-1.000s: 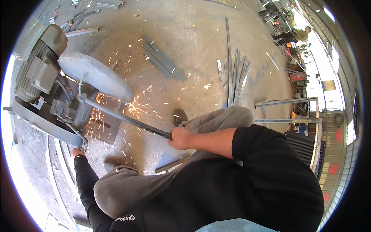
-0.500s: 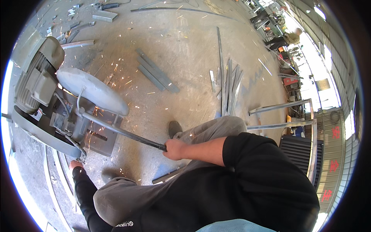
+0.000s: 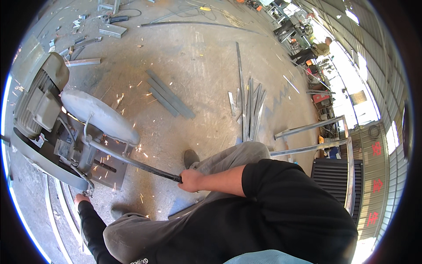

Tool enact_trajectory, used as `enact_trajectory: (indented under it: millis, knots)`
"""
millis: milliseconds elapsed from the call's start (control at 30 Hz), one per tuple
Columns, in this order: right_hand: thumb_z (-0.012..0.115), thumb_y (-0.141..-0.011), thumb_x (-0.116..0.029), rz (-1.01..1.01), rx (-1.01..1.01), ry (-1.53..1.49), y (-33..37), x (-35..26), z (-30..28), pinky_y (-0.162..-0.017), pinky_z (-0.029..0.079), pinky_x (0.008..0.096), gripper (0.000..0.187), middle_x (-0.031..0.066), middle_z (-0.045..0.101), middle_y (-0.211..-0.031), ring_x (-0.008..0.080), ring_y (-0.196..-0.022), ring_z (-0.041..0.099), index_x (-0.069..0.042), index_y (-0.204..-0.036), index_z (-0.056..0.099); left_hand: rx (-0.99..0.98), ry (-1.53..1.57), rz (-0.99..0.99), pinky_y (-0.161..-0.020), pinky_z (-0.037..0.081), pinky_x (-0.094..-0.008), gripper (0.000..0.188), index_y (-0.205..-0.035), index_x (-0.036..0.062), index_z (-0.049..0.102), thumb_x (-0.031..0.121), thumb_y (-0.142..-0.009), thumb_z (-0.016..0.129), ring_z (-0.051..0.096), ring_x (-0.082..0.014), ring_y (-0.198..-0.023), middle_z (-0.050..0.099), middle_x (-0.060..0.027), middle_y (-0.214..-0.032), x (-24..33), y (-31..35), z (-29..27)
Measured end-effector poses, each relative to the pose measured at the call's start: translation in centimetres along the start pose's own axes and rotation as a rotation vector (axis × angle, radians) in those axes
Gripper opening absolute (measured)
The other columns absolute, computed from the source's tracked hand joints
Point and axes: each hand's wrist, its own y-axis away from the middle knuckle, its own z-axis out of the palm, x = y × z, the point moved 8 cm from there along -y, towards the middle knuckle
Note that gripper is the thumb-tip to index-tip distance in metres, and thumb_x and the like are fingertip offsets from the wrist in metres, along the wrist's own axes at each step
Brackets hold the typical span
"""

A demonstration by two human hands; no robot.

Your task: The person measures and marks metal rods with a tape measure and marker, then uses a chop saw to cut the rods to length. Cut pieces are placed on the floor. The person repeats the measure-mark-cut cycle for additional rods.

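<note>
A cut-off saw (image 3: 100, 110) with a round grey wheel guard stands at my left, sparks flying off around its base. My right hand (image 3: 189, 180) is wrapped round the dark end of its long lever handle (image 3: 145, 167), which reaches from the guard toward me. Low at the left, my left hand (image 3: 81, 199) is closed beside the near end of the saw's curved grey belt cover (image 3: 48, 160), next to a small metal fitting (image 3: 89, 188). What its fingers hold is too small to make out. The cutting point is hidden behind the guard.
Long pale metal bars (image 3: 59, 215) lie left of my left arm. Flat strips (image 3: 169, 94) and a bundle of steel lengths (image 3: 251, 110) rest on the concrete floor. A welded metal frame (image 3: 307, 147) stands at my right. Another person (image 3: 314, 52) is far off at right.
The whole view has shifted, so the saw and floor pieces sit slightly lower and further left. Fewer sparks are in the air. Both hands keep their places on or by the saw.
</note>
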Motion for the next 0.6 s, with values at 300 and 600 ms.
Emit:
enact_trajectory:
  millis: [300, 600]
  knots:
    - [0.067, -0.086, -0.029, 0.025, -0.036, -0.008, 0.36, -0.5, -0.46, -0.088, 0.057, 0.0501, 0.031, 0.0244, 0.074, -0.1, 0.0411, -0.099, 0.072, -0.001, -0.096, 0.076, -0.005, 0.01, -0.002, -0.096, 0.057, -0.0475, 0.024, -0.103, 0.002, 0.077, 0.018, -0.087, 0.069, 0.072, -0.038, -0.109, 0.075, -0.0226, -0.112, -0.28, -0.15, 0.14]
    - [0.07, -0.088, -0.033, 0.001, -0.008, 0.03, -0.44, -0.08, 0.24, -0.085, 0.057, 0.0508, 0.032, 0.0243, 0.074, -0.093, 0.0419, -0.094, 0.072, -0.002, -0.095, 0.075, 0.037, -0.012, 0.003, -0.093, 0.059, -0.0474, 0.025, -0.101, 0.0023, 0.078, 0.022, -0.09, 0.068, 0.074, -0.0375, -0.105, 0.076, -0.0233, -0.107, -0.09, -0.23, -0.13]
